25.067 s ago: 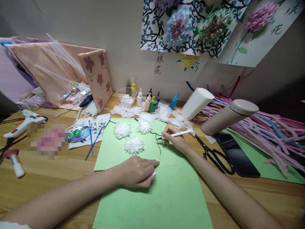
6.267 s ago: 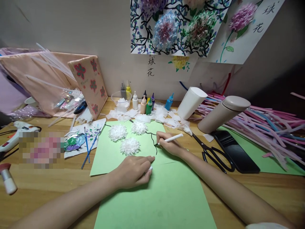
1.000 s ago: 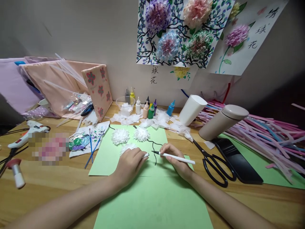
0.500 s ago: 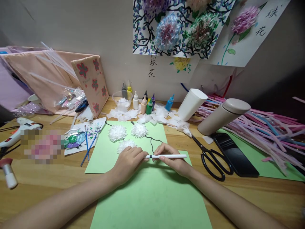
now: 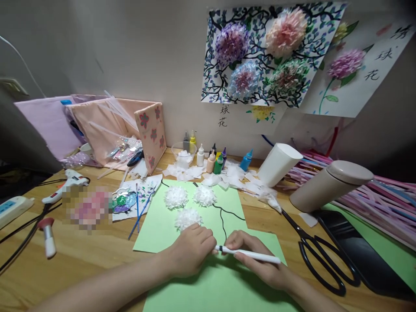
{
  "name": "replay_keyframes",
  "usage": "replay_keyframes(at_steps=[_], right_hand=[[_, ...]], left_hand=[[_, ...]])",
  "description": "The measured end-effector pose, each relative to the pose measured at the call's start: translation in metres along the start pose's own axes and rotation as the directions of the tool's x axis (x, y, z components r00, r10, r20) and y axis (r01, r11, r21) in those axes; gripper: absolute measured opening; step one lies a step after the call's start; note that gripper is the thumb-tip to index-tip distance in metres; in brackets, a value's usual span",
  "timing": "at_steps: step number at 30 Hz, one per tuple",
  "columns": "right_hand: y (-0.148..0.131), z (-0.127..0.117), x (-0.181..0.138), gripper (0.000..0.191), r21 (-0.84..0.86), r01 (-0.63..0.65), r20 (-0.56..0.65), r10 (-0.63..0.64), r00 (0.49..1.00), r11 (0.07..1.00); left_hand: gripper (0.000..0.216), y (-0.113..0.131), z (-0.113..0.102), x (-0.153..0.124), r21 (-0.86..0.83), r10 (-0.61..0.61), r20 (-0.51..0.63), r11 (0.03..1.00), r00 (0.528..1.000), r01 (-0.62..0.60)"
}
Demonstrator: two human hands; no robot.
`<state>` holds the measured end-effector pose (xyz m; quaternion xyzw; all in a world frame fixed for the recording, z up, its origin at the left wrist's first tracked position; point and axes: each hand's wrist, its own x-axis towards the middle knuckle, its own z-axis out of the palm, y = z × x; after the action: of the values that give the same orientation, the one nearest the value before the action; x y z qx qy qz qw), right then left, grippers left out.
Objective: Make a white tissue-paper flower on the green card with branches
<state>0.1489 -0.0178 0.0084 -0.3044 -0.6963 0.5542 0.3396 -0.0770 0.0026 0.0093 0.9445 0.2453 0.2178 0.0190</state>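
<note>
My left hand [image 5: 193,249] is closed round one end of a white marker pen [image 5: 260,256], its fingertips at a dark band on the pen. Along the white barrel, the fingers of my right hand [image 5: 255,255] are closed too. Both hands are just above the light green paper [image 5: 224,286]. Beyond them lie three white paper pompom flowers [image 5: 175,197], the nearest partly behind my left hand. Black drawn lines [image 5: 224,221] run from the flowers across the paper towards my right hand. Whatever the left fingers cover is hidden.
Black scissors [image 5: 325,255] and a dark phone [image 5: 360,251] lie to the right, near a tumbler [image 5: 328,186]. Paint bottles [image 5: 218,164] stand among paper scraps at the back. Left are brushes [image 5: 139,216], a paint palette [image 5: 125,200] and a glue gun [image 5: 66,185].
The camera view has shifted, so the scene sits lower and mostly further right. Both hands still grip the pen in nearly the same pose.
</note>
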Motion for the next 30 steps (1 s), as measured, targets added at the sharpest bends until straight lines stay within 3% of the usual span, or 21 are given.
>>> replay_keyframes(at_steps=[6, 12, 15, 21, 25, 30], right_hand=[[0.002, 0.0, 0.003, 0.011, -0.058, 0.024, 0.006, -0.024, 1.0, 0.998], [0.002, -0.002, 0.009, 0.015, 0.121, -0.031, -0.091, 0.042, 0.995, 0.992], [-0.003, -0.001, 0.009, 0.02, 0.145, -0.045, -0.033, 0.051, 0.998, 0.988], [-0.009, 0.001, 0.008, 0.028, -0.023, -0.079, 0.039, 0.08, 0.996, 0.997], [-0.01, 0.0, 0.009, 0.028, 0.107, -0.091, 0.124, 0.078, 0.989, 0.99], [-0.011, -0.002, 0.012, 0.028, 0.211, -0.087, 0.133, 0.059, 0.989, 0.974]], left_hand=[[0.014, 0.001, -0.001, -0.002, -0.033, -0.038, 0.024, 0.999, 0.999, 0.039], [0.025, 0.006, 0.0, 0.002, -0.076, -0.165, -0.012, 0.984, 0.986, 0.164], [0.027, 0.008, 0.001, 0.003, -0.044, -0.149, -0.053, 0.988, 0.987, 0.147], [0.031, 0.011, 0.003, 0.004, 0.003, -0.049, -0.028, 0.999, 0.998, 0.049], [0.024, 0.013, 0.001, 0.005, -0.039, -0.005, 0.056, 0.999, 0.998, 0.007], [0.021, 0.011, -0.001, 0.006, -0.126, -0.034, 0.126, 0.991, 0.991, 0.05]])
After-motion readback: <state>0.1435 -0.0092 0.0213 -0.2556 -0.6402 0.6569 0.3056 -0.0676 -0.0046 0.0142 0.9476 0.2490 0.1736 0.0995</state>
